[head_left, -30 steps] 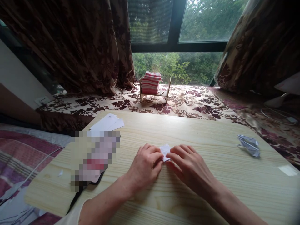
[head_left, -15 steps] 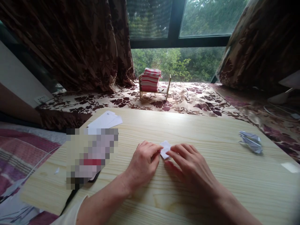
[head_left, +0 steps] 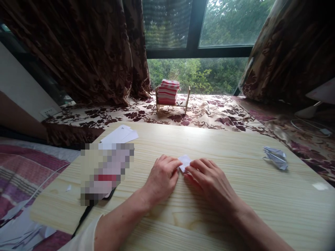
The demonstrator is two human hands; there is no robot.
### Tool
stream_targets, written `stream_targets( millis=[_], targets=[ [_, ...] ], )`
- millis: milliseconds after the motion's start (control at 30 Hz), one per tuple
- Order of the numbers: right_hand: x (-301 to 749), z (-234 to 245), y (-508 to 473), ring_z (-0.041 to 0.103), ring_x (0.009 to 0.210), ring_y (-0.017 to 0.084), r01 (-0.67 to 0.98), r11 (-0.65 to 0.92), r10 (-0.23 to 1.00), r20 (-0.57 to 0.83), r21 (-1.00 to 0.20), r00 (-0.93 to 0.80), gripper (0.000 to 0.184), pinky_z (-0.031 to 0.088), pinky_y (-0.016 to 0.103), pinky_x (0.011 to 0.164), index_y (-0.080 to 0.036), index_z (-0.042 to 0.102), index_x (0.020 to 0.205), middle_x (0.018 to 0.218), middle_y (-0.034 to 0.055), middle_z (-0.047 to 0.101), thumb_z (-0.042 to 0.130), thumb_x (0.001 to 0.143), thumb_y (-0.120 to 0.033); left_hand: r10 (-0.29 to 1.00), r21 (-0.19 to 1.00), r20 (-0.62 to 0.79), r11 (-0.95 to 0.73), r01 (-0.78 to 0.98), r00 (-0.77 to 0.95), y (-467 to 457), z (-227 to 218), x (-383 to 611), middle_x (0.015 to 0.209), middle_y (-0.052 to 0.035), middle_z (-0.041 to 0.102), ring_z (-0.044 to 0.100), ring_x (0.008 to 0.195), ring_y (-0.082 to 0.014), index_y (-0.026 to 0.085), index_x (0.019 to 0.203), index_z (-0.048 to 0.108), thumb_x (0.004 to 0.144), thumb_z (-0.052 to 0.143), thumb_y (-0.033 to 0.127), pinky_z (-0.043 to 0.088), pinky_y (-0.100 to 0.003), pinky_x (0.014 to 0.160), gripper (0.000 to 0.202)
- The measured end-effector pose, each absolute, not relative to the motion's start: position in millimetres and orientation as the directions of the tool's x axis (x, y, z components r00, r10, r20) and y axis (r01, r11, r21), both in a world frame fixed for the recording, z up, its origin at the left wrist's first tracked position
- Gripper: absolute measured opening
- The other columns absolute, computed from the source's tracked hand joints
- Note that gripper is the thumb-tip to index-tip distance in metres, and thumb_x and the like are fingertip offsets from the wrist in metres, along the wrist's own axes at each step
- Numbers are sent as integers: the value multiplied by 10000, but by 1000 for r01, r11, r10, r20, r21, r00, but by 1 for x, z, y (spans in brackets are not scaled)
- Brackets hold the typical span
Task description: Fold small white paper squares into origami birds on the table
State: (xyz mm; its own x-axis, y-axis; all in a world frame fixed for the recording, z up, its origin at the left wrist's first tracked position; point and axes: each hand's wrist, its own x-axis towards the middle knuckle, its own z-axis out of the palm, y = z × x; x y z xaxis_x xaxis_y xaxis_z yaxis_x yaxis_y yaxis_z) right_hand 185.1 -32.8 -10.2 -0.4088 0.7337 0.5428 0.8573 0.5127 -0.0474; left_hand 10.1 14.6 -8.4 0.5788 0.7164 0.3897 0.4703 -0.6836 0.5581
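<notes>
A small folded piece of white paper [head_left: 185,161] lies on the wooden table [head_left: 209,143], between my two hands. My left hand [head_left: 164,176] pinches its left edge, thumb and fingers pressed together. On the other side, my right hand [head_left: 206,176] grips the lower right edge with bent fingers. The fingertips cover parts of the paper, so its full outline is hidden.
A folded paper piece [head_left: 276,157] rests on the right of the table. White sheets [head_left: 119,135] and a blurred-out object [head_left: 108,176] lie on the left. Behind, a small wooden rack [head_left: 186,101] holds folded striped cloths [head_left: 169,92] on the window sill.
The camera view has shifted slightly. Both hands keep nearly the same hold on the paper, with only small finger movement.
</notes>
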Motion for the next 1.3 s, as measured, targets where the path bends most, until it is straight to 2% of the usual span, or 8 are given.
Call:
stream_targets(
  millis=[133, 300, 500, 833, 933, 1067, 1200, 1300],
  targets=[
    [184, -10, -33, 488, 763, 192, 860, 509, 736, 542, -48, -405, 160, 389, 312, 717, -147, 667, 853, 800, 62, 613, 515, 895, -175, 720, 538, 375, -682, 495, 584, 15, -8, 11, 1002, -43, 666, 540, 958, -210, 175, 990, 646, 813, 527, 74, 430, -369, 871, 236],
    [183, -9, -31, 482, 752, 193, 863, 506, 711, 563, 7, -421, 189, 384, 310, 708, -146, 659, 806, 788, 63, 613, 500, 903, -171, 733, 531, 363, -670, 519, 575, 18, -7, 13, 984, -47, 665, 545, 925, -207, 174, 976, 647, 831, 545, 126, 428, -366, 858, 184],
    [182, -9, -30, 481, 743, 190, 856, 517, 698, 568, 24, -437, 160, 376, 308, 692, -148, 667, 838, 769, 56, 610, 528, 894, -205, 748, 525, 366, -658, 540, 554, 18, -7, 15, 961, -46, 674, 556, 909, -206, 174, 941, 652, 842, 546, 157, 430, -361, 848, 146],
    [179, -8, -28, 462, 708, 176, 856, 512, 669, 589, 76, -453, 229, 363, 298, 663, -152, 653, 757, 708, 55, 583, 480, 907, -149, 741, 546, 403, -666, 509, 538, 16, -8, 14, 892, -46, 688, 579, 858, -197, 174, 916, 656, 860, 491, 122, 446, -348, 815, 182],
    [180, -9, -30, 461, 712, 175, 844, 535, 680, 582, 22, -446, 249, 372, 296, 663, -146, 648, 762, 721, 62, 586, 454, 918, -141, 724, 529, 404, -683, 504, 558, 13, -8, 12, 904, -48, 682, 569, 869, -201, 173, 919, 653, 849, 492, 108, 442, -354, 818, 187],
    [181, -9, -33, 464, 715, 175, 827, 551, 736, 531, -111, -419, 259, 388, 291, 652, -150, 636, 785, 743, 63, 584, 423, 932, -163, 699, 492, 389, -709, 506, 601, 10, -7, 9, 930, -50, 662, 546, 897, -206, 177, 918, 656, 840, 488, 94, 431, -366, 831, 203],
    [180, -11, -34, 486, 742, 176, 828, 500, 809, 478, -252, -343, 233, 410, 290, 661, -164, 627, 822, 789, 67, 593, 422, 931, -184, 693, 466, 366, -714, 522, 620, 8, -6, 9, 952, -55, 644, 530, 915, -211, 176, 894, 661, 835, 484, 88, 425, -375, 834, 206],
    [179, -11, -32, 499, 752, 176, 832, 461, 843, 447, -310, -300, 216, 420, 287, 667, -175, 611, 810, 794, 60, 592, 430, 927, -198, 694, 466, 370, -714, 522, 618, 9, -6, 9, 948, -52, 641, 526, 913, -210, 185, 890, 667, 832, 488, 91, 427, -373, 827, 210]
  ],
)
